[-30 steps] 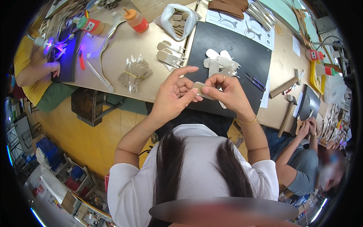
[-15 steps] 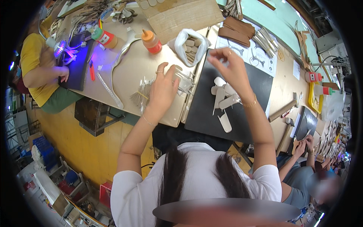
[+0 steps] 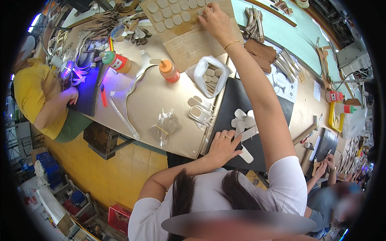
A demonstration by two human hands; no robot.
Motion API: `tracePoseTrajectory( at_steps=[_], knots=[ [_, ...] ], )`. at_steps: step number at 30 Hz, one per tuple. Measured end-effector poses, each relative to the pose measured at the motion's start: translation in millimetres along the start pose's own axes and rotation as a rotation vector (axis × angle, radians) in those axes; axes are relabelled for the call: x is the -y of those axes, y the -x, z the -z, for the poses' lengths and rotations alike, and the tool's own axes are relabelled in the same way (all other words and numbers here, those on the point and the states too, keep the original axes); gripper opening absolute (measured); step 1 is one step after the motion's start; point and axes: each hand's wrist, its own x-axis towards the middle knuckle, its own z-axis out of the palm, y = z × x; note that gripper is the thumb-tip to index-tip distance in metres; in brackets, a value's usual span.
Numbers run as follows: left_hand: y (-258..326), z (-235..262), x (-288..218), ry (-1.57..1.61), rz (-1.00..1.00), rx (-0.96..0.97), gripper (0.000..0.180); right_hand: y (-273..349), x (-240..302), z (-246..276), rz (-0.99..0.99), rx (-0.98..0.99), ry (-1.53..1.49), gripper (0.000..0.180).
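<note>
**Around the workbench**

At the upper left of the frame we see a person in a yellow shirt (image 3: 30,90) seated at the bench, beside a violet-blue lamp glow (image 3: 67,71) over a dark mat (image 3: 89,94). Two orange glue bottles stand on the tan tabletop (image 3: 161,96): a green-capped one (image 3: 116,61) and an orange-capped one (image 3: 169,70). Right of them sits a white plastic bag of oval pieces (image 3: 209,74). Below, near the centre, lies a bundle of clear strips (image 3: 165,127). A curved pale strap (image 3: 134,82) runs between. At the far right we find a yellow tray (image 3: 334,116), and yellow floor tiles (image 3: 116,168) lower left.
</note>
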Motion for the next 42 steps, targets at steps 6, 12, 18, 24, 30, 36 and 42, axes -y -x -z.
tracePoseTrajectory(
  at_steps=[6,12,18,24,30,36,42],
  knots=[
    [-6,-5,5,-0.048,-0.054,0.023,0.036,-8,-10,-26,0.226,0.007,0.167,0.016],
    [-9,-3,5,0.042,-0.011,0.056,0.027,-11,-16,-46,0.059,0.079,0.073,0.013],
    [-16,4,11,0.367,0.168,0.003,0.04,-14,-22,-53,-0.077,-0.05,-0.082,0.014],
    [-26,6,4,0.191,0.043,0.036,0.044,-9,-22,-44,-0.175,-0.038,-0.189,0.021],
    [-37,-9,-9,-0.065,0.065,0.101,0.038,-1,-18,-26,-0.091,-0.048,-0.168,0.026],
    [-29,-8,-10,0.136,0.046,0.014,0.019,-3,-29,-35,0.029,0.017,-0.026,0.024],
    [-35,16,3,0.58,0.22,0.153,0.018,-8,-32,-53,0.059,0.046,0.071,0.016]
  ],
)
